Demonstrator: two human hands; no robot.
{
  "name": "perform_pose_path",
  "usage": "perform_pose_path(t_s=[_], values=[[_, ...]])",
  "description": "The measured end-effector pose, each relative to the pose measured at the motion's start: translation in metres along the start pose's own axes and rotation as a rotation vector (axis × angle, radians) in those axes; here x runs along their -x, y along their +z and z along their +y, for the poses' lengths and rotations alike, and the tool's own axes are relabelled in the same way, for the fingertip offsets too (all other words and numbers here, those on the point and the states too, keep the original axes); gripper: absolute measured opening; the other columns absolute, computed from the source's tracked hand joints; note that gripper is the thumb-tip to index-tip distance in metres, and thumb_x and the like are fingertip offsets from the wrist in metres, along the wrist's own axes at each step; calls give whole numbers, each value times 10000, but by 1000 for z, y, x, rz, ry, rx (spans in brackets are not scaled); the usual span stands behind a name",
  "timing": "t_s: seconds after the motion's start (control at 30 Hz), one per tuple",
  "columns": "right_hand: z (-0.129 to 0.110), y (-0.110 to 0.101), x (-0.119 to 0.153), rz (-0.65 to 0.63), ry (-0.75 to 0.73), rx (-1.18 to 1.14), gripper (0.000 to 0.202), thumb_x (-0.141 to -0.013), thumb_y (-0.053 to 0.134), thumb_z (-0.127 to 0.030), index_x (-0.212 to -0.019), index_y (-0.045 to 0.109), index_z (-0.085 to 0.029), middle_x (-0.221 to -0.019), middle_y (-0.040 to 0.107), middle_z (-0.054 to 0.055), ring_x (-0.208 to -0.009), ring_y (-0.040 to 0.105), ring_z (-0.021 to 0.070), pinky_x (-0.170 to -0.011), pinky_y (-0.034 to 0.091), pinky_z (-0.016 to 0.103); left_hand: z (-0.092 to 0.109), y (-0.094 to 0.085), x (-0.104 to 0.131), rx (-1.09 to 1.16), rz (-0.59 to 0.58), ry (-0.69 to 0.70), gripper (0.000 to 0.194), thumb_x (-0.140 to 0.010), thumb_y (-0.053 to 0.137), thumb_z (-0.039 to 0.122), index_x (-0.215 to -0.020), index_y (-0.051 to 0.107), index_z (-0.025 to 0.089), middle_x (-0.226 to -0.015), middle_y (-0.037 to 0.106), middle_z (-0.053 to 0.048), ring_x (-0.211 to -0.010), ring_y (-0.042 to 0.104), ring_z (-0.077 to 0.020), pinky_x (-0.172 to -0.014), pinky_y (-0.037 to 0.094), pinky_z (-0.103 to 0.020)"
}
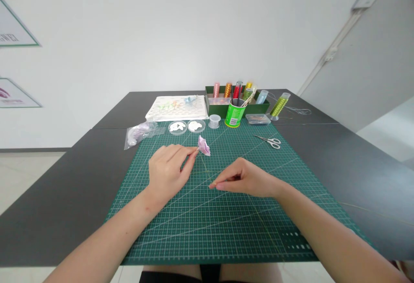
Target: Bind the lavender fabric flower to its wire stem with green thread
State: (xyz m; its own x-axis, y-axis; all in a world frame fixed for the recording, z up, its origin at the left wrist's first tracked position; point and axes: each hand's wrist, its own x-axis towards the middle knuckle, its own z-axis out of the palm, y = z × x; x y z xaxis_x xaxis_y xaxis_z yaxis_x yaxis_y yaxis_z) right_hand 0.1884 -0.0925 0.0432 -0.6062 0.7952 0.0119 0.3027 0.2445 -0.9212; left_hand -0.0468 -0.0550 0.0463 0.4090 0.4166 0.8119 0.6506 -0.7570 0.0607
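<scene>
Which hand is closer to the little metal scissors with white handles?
Right. The right hand is on the near side of the white-handled metal scissors and to their left, not touching. The left hand is farther left, a pale purple ruffled flower-like piece in its grip.

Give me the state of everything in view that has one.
Left hand: pinching the purple flower's base.
Right hand: fingertips pinched, seemingly on thin thread.
Scissors: lying down, blades apparently closed.
Green can: upright, open, holding sticks.
Green box: open, holding spools.
Round dishes: uncovered, holding white pieces.
Flat case: looks shut.
Plastic bag: lying, filled.
</scene>
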Motion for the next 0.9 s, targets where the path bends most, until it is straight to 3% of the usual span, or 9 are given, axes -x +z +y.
perform_pose_path(t_s=[0.2,0.33,0.47,0.63,0.77,0.9], values=[[-8,-5,7,-50,-36,-83,285,-920,711,-372,-1036,842,-147,-538,587,-18,-471,296,64,-433,199,234,-1,5,2,-5,-75,-8,171,-1014,601,214,-906,732,193,-785,774,0,-670,668,-155,-628,384,-318],[-9,-9,11,22,-111,-108,258,-910,736,-363,-1026,845,-159,-493,516,-41,-456,267,56,-426,177,237,1,10,6,31,-155,17,157,-1017,605,213,-925,732,194,-799,777,5,-696,679,-157,-647,370,-331],[-12,-12,12,124,-157,-104,245,-903,743,-365,-989,852,-163,-509,577,-22,-445,283,54,-415,199,233,6,13,9,115,-240,67,160,-1026,591,204,-942,727,197,-832,789,14,-723,685,-152,-707,355,-357],[-10,-12,9,286,-183,-179,247,-891,748,-407,-964,859,-198,-746,787,57,-531,547,105,-474,417,228,19,13,13,159,-322,119,268,-1068,505,229,-919,728,208,-770,759,11,-679,640,-143,-700,305,-366],[-6,-13,6,405,-145,-168,250,-869,767,-433,-974,856,-224,-853,826,73,-691,719,176,-595,561,263,30,10,15,197,-324,172,271,-1075,483,205,-935,714,202,-784,757,17,-698,636,-142,-712,294,-371],[-2,-15,3,467,-147,-168,206,-868,766,-416,-963,854,-256,-980,831,67,-875,781,217,-755,626,308,34,8,15,235,-310,206,226,-1057,507,169,-950,705,190,-785,748,26,-711,636,-141,-723,296,-369]])
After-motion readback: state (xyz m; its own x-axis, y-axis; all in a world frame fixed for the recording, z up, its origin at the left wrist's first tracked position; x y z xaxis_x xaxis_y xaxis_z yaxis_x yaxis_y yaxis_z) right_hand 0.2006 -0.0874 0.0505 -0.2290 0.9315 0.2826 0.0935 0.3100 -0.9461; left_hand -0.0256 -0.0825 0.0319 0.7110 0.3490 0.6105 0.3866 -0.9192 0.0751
